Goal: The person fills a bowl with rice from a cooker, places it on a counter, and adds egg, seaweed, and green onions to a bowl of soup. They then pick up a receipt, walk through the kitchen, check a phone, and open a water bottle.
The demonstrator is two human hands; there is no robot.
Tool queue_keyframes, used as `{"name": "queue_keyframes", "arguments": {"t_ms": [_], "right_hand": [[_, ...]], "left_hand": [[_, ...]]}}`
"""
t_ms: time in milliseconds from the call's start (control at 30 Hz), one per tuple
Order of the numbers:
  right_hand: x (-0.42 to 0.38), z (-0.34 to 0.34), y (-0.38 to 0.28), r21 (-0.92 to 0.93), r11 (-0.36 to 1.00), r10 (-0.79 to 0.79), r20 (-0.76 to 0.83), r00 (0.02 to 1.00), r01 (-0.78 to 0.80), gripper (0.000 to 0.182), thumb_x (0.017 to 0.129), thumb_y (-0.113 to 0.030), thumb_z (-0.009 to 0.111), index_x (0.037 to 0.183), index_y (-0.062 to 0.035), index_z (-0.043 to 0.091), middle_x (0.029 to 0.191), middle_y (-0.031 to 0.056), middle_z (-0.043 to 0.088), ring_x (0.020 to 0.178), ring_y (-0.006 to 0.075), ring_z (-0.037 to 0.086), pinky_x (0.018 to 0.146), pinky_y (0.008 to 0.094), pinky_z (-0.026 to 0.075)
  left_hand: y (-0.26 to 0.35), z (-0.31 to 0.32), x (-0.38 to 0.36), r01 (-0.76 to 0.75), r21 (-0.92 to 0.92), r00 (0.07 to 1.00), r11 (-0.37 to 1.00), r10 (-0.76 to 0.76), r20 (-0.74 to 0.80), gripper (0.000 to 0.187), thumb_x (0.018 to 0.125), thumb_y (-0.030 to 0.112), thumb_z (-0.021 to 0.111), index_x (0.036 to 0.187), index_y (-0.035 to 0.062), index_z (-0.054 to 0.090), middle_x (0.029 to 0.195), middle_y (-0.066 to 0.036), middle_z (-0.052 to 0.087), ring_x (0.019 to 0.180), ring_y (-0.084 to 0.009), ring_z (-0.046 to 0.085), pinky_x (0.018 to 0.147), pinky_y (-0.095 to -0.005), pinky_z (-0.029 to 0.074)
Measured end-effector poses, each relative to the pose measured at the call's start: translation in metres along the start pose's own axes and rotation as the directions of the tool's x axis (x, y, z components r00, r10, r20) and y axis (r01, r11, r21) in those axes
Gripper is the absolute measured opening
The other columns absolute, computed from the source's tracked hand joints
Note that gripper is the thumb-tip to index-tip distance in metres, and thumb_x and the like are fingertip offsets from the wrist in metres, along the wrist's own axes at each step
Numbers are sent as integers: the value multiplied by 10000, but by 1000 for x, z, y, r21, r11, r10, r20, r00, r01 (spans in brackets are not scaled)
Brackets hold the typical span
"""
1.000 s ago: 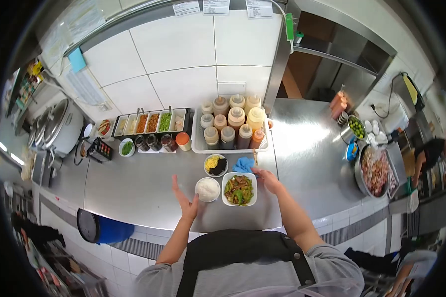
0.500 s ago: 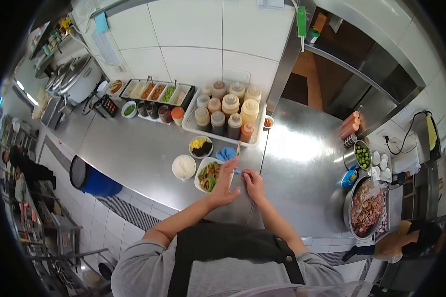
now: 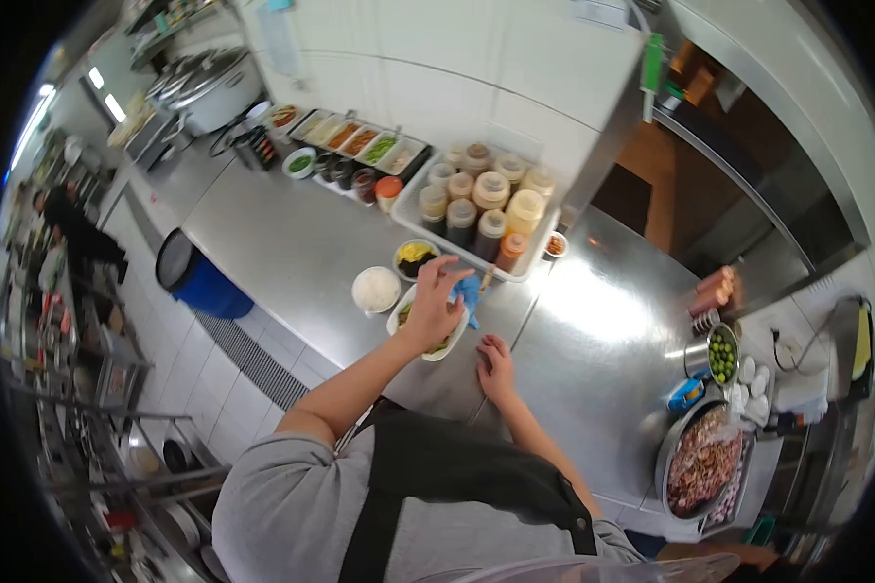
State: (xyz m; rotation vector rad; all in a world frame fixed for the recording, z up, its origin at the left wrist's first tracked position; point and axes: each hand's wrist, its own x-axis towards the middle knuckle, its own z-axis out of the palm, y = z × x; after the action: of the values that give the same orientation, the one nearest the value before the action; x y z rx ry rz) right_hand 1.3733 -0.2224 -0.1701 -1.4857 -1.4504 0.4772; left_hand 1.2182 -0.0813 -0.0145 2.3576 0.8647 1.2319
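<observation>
At the centre of the frame, the left hand (image 3: 434, 309) hovers over the white bowl (image 3: 441, 356) of cooked food, fingers half spread and apparently empty, near the blue cloth (image 3: 472, 296). Lower right of it, the right hand (image 3: 497, 371) is over the counter (image 3: 583, 398), fingers loosely bent, nothing visible in them.

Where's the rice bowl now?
In the head view, the rice bowl sits on the counter, just left of the dish partly hidden by the left hand.
</observation>
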Motion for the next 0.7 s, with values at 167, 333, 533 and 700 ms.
{"name": "queue_keyframes", "arguments": {"t_ms": [167,333,533,700], "right_hand": [[-2,-2,-8,-71,997,-38,85,996,45,288,812,81,593,1094,22,614,1310,231,517,1190,405,560,1016,433,471],[-10,5,-8,-154,986,-55,86,995,68,321,809,83,572,1124,29,595,1337,251,498,1217,426,541,1025,458,466],[-4,-7,-16,-178,984,-15,42,999,22,352,803,102,567,1147,34,588,1331,260,498,1228,417,541,1020,438,472],[-6,-7,-11,-86,994,-60,54,997,65,354,782,111,585,1127,34,585,1316,258,498,1218,421,540,1003,435,484]], "left_hand": [[-7,-28,18,139,-44,979,989,-144,-144,485,750,-73,657,1200,108,628,1310,-137,472,1066,-307,503,897,-387,458],[-21,-37,-27,151,-42,975,988,-156,-161,474,756,-86,650,1190,101,630,1229,-140,501,1052,-314,515,884,-381,471],[4,-14,-122,213,-182,969,960,-185,161,444,777,-41,699,1197,94,644,1094,-108,527,936,-241,558,776,-332,493],[23,-1,-118,252,-334,911,909,-106,399,418,793,-57,677,1181,93,635,968,-66,560,793,-195,583,708,-297,496]]}}
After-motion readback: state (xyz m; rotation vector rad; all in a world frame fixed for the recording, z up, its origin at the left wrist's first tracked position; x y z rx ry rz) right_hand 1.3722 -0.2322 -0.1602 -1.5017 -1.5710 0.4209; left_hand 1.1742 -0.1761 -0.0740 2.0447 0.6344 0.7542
